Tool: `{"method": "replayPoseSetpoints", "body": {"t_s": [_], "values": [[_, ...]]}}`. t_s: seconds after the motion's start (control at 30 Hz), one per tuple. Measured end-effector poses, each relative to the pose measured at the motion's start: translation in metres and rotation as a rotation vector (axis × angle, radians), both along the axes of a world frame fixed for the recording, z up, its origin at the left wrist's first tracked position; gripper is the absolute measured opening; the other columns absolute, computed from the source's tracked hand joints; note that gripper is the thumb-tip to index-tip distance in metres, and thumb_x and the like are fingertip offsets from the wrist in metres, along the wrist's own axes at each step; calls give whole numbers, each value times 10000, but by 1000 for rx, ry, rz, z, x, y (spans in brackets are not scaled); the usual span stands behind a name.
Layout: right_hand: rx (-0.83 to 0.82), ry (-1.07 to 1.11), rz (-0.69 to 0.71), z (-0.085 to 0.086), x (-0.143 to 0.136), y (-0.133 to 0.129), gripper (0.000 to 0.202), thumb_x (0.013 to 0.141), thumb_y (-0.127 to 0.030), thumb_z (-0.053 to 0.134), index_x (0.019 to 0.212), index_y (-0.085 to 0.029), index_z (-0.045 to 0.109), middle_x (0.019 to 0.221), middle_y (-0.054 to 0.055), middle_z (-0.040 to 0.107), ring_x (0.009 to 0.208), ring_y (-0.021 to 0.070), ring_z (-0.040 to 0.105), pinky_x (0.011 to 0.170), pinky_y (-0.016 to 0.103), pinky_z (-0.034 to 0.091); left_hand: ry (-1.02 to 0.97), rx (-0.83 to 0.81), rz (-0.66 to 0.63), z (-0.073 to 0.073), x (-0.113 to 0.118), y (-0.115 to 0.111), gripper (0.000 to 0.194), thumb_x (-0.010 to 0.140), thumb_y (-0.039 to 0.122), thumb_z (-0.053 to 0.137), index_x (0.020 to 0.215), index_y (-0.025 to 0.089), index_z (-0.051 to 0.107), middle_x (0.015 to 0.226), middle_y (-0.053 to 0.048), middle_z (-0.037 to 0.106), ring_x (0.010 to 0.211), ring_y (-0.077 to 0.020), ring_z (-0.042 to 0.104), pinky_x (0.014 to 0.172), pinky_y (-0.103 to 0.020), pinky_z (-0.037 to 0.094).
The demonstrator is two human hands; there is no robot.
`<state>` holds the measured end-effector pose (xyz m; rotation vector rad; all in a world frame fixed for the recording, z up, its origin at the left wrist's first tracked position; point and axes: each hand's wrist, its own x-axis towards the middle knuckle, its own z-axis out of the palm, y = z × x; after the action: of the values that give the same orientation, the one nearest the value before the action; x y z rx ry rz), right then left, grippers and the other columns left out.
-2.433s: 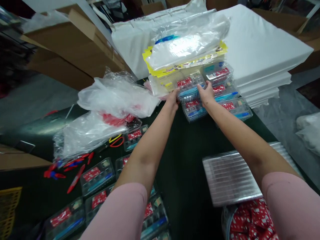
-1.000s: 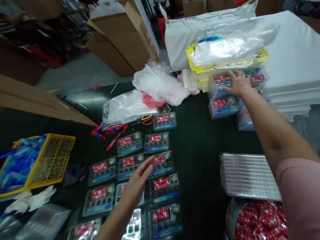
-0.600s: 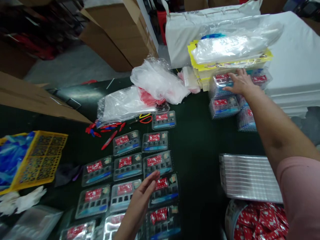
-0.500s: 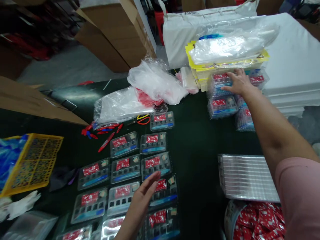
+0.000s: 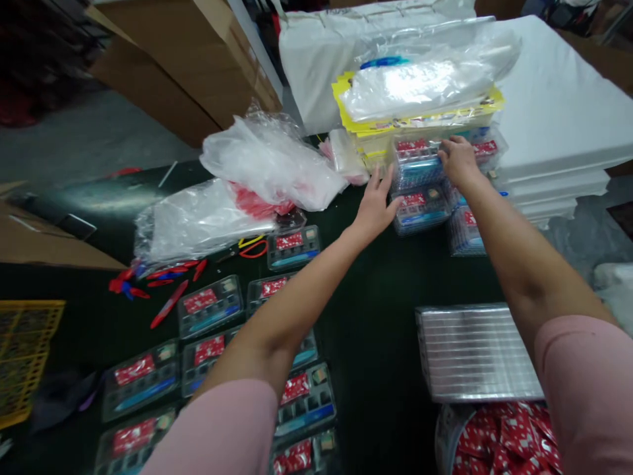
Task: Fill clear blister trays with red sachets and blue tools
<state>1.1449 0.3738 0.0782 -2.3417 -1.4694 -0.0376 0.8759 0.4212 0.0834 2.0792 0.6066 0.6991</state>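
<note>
At the back right, stacks of clear plastic trays (image 5: 419, 173) each hold a red packet and a blue pen. My right hand (image 5: 461, 161) is closed on the right end of the upper stack, its fingers bent over the edge. To the left of that stack, my left hand (image 5: 374, 203) is open with its fingers spread, close to the trays; whether it touches them I cannot tell. Just in front sits a lower stack of trays (image 5: 422, 208). Single filled trays (image 5: 210, 307) lie in rows at the left, partly hidden by my left arm.
Yellow-edged sheets (image 5: 363, 125) under clear bags (image 5: 420, 89) lie behind the stacks. Plastic bags (image 5: 270, 161), scissors (image 5: 253, 248) and red pens (image 5: 169, 303) are left of centre. Nearer right are empty clear trays (image 5: 477, 353) and a tub of red packets (image 5: 509, 439). A yellow basket (image 5: 30, 356) stands left.
My left hand has moved from above the tray rows up to the left side of the stacks. My right hand has shifted from the stack's top to its right end. The view has turned rightward.
</note>
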Motion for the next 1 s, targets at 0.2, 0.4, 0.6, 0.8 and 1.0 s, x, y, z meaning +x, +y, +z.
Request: {"method": "replayPoseSetpoints", "body": {"t_s": [0.2, 0.4, 0.6, 0.8, 1.0], "values": [[-31, -7, -39, 1, 6, 13, 402, 975, -340, 343, 1197, -195, 645, 1307, 119, 591, 1248, 332, 456, 1044, 564, 374, -80, -68, -53, -34, 74, 45, 698, 798, 349, 687, 1435, 196, 446, 1582, -143, 281, 1500, -363, -29, 1171, -556, -70], [-109, -5, -73, 15, -5, 14, 417, 982, -252, 311, 1234, -104, 609, 1326, 157, 580, 1239, 315, 449, 1041, 515, 356, -49, -63, -101, -41, 76, 55, 735, 783, 338, 706, 1451, 218, 425, 1595, -121, 250, 1501, -369, 0, 1189, -537, -30], [74, -32, -148, 45, -45, -16, 488, 986, -376, 300, 1393, -178, 484, 1474, 138, 451, 1348, 319, 393, 1100, 493, 350, -39, 47, -34, 1, -8, -11, 712, 837, 351, 661, 1477, 230, 375, 1628, -105, 153, 1506, -350, 7, 1201, -537, 50], [188, 370, 139, 33, -153, -45, 378, 890, -339, 470, 1197, -177, 619, 1084, 140, 696, 975, 260, 664, 939, 442, 514, 96, 66, 15, 4, -170, -100, 542, 894, 355, 573, 1415, 252, 469, 1599, -120, 268, 1449, -286, 310, 1162, -485, 297], [-250, 1152, 66, -26, -279, -28, 280, 875, -223, 600, 1144, -154, 635, 1029, 103, 710, 852, 157, 694, 782, 310, 566, 398, -2, 685, -33, -264, -11, 456, 883, 195, 528, 1317, 57, 548, 1356, -204, 567, 1304, -261, 502, 1135, -387, 344]]}}
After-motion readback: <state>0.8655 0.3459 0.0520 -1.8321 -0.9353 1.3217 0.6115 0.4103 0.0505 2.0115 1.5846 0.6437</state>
